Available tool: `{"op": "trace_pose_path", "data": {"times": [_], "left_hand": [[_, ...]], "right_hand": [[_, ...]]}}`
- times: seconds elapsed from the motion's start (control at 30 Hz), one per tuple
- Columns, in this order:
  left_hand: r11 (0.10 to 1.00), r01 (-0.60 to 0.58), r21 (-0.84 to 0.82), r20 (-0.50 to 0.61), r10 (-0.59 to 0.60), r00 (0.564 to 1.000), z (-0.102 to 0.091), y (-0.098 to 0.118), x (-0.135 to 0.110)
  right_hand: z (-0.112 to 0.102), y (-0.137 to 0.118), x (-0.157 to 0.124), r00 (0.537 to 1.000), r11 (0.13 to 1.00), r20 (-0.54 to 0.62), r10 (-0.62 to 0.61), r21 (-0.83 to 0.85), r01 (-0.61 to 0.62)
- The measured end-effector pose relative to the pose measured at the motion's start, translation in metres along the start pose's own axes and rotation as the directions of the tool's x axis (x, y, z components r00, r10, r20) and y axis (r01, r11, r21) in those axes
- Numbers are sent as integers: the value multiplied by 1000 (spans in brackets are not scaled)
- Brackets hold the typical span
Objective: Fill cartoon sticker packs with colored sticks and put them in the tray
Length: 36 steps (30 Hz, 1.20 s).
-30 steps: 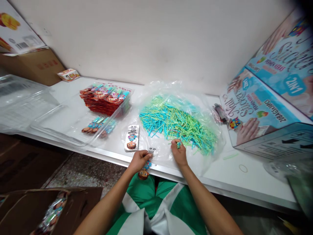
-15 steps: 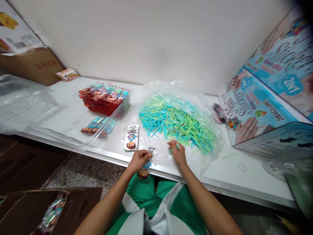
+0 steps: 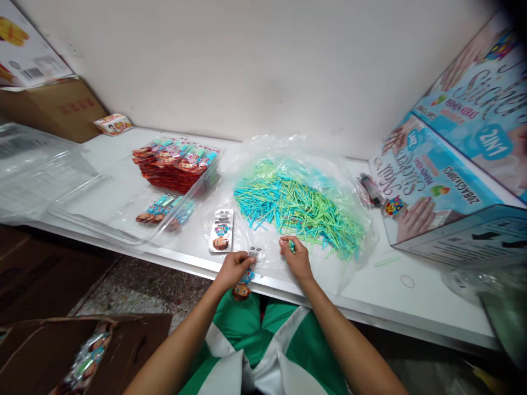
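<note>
Over the table's front edge, my left hand (image 3: 235,267) pinches a printed card (image 3: 242,289) with a cartoon face at its lower end and two small holes at its top. My right hand (image 3: 297,255) is closed around several short green and blue sticks (image 3: 292,246), whose ends show between the fingers. Just beyond it lies a large heap of thin blue and green sticks (image 3: 296,203) on clear plastic film. Left of my left hand, a stack of the same kind of cards (image 3: 221,230) rests flat on the table.
A clear plastic tray (image 3: 94,211) on the left holds stacked red packets (image 3: 173,173) and a few loose ones (image 3: 158,209). Blue printed boxes (image 3: 436,186) stand at the right. A rubber band (image 3: 407,281) lies near the right front edge. An open carton (image 3: 140,345) sits below.
My right hand has shifted slightly left and turned a little, with the sticks still in its fingers. My left hand and its card have hardly moved.
</note>
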<state>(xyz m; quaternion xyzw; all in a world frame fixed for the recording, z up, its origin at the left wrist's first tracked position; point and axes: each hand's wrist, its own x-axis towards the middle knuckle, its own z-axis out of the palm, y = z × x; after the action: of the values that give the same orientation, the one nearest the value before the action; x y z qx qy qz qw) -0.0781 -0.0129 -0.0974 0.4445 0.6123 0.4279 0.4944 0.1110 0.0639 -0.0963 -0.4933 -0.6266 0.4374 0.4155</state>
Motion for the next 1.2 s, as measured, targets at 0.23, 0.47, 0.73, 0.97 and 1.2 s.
{"op": "trace_pose_path", "data": {"times": [0.23, 0.47, 0.73, 0.97, 1.2], "left_hand": [[984, 90, -152, 15, -89, 996, -3, 25, -12], [942, 109, -317, 100, -82, 992, 7, 48, -18], [942, 148, -302, 158, -103, 982, 17, 40, -21], [925, 167, -342, 157, -119, 980, 21, 45, -14], [932, 165, -322, 186, -109, 977, 27, 46, -11]], "right_hand": [[-3, -1, -2, 1000, 999, 19, 9, 33, -9], [-1, -5, 6, 980, 997, -185, -76, 9, 79], [-3, 6, 5, 996, 983, 28, -90, -159, 94], [-14, -34, -2, 971, 987, 225, -76, -121, 106], [-15, -59, -6, 915, 999, 400, -49, 11, 49]]}}
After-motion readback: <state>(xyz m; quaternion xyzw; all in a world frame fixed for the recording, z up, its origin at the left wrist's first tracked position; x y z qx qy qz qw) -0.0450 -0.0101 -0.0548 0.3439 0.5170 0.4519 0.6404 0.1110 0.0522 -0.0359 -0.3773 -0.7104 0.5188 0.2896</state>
